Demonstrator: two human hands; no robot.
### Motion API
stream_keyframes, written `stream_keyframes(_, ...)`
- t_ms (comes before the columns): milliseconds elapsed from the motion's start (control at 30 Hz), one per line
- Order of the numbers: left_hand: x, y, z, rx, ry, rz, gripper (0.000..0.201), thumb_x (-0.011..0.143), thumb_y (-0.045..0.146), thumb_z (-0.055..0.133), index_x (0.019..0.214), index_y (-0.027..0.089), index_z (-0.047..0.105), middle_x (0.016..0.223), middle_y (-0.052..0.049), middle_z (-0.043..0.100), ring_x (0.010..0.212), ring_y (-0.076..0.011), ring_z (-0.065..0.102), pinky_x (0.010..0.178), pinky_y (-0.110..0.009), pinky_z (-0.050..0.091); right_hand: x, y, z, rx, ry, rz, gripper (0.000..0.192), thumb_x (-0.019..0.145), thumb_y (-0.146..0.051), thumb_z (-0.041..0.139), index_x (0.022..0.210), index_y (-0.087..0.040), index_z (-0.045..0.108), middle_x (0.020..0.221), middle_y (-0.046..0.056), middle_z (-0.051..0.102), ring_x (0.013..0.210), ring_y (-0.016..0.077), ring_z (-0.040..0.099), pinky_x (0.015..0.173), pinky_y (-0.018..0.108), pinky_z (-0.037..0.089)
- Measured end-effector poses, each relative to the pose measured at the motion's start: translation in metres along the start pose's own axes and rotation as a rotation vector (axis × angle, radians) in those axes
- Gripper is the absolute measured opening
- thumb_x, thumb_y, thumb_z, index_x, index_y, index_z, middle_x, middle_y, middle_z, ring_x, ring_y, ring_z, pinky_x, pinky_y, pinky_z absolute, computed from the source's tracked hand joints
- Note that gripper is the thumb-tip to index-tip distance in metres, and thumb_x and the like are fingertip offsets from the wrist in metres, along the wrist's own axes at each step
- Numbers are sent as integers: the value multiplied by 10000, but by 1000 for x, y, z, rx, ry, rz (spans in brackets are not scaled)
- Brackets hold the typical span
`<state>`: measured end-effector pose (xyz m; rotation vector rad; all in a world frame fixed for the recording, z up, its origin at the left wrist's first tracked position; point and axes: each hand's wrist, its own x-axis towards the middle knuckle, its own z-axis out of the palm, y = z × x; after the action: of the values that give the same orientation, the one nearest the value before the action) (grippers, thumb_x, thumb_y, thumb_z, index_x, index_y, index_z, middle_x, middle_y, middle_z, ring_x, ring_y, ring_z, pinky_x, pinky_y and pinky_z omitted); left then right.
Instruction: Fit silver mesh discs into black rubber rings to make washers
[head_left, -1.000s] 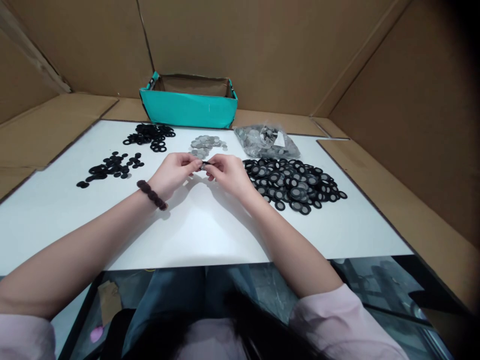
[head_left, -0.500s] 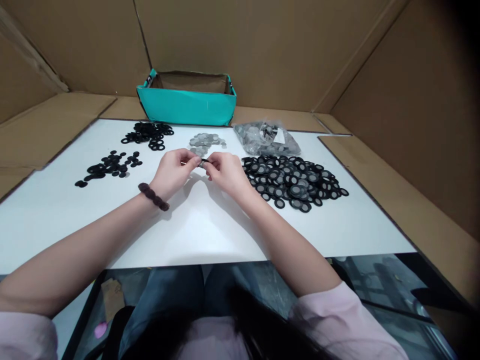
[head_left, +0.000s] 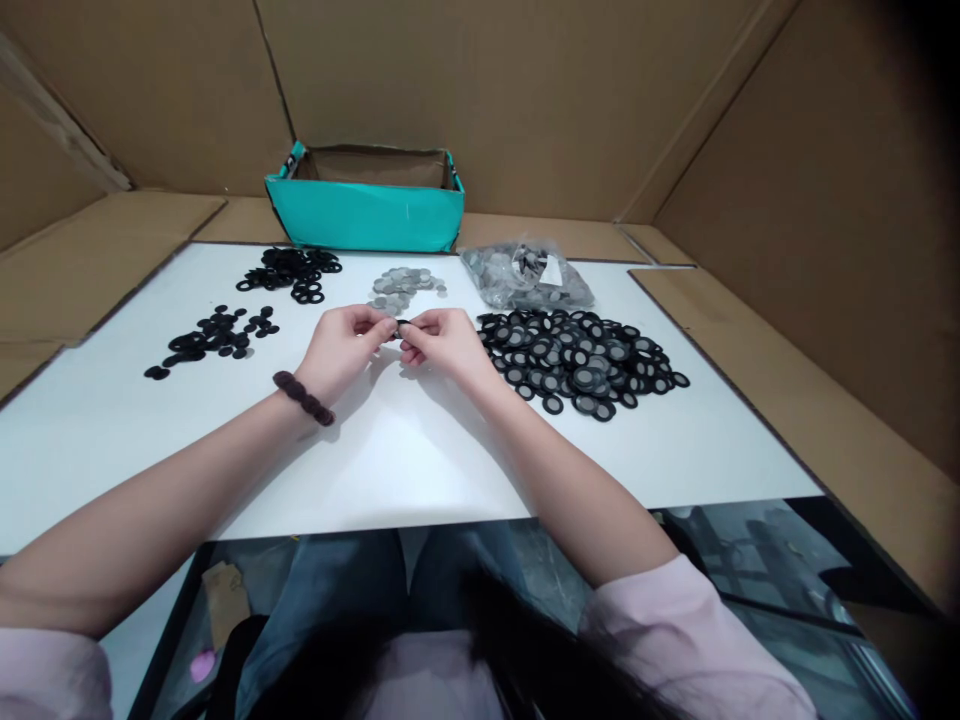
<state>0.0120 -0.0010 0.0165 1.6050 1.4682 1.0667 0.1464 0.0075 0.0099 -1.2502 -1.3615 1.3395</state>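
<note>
Short pale pink sleeves (head_left: 697, 640), dark beaded bracelet (head_left: 304, 397) on left wrist, blue jeans (head_left: 337, 590)

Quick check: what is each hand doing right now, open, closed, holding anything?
Left hand: closed, fingertips pinching a small black ring.
Right hand: closed, pinching the same ring from the other side.

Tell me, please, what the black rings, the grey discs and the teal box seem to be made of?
Black rings: probably rubber, matt black. Grey discs: thin, dull silver-grey, perhaps metal mesh; too small to confirm. Teal box: cardboard, brown inside, teal-covered outside.
</note>
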Motion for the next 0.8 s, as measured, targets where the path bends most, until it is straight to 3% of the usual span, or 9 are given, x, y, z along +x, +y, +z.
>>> stream_keyframes(200,0,1,-3,15,-6,59,240,700,265,581,874,118,657,846,-74,679,748,-164,596,674,-263,470,1,1,-6,251,-115,132,148,794,-115,591,649,-87,600,583,41,631,510,83,607,580,203,547)
stream_keyframes(300,1,-2,-3,-14,-24,72,308,712,255,563,976,125,651,859,-71,680,746,-161,596,673,-267,474,3,3,-5,256,-88,114,93,769,-95,618,680,-99,593,569,18,626,501,75,599,552,186,537)
stream_keyframes(400,2,-3,-2,-9,-32,79,276,716,264,555,929,125,663,897,-79,682,780,-169,597,699,-275,475,3,3,-3,189,-33,85,91,768,-97,617,692,-113,569,519,-10,596,449,76,576,463,176,503)
stream_keyframes(567,3,-1,-5,36,-42,50,219,705,312,567,784,121,642,806,-74,670,709,-166,586,645,-268,462,6,6,-4,175,-30,57,94,768,-90,605,674,-100,596,532,4,606,479,76,590,514,179,521)
stream_keyframes(800,8,-7,-9,125,-177,19,198,713,347,521,701,155,567,673,-27,605,555,-125,501,528,-244,380,7,8,-4,214,-34,82,104,770,-105,610,668,-99,595,538,-9,593,460,55,565,474,147,498)
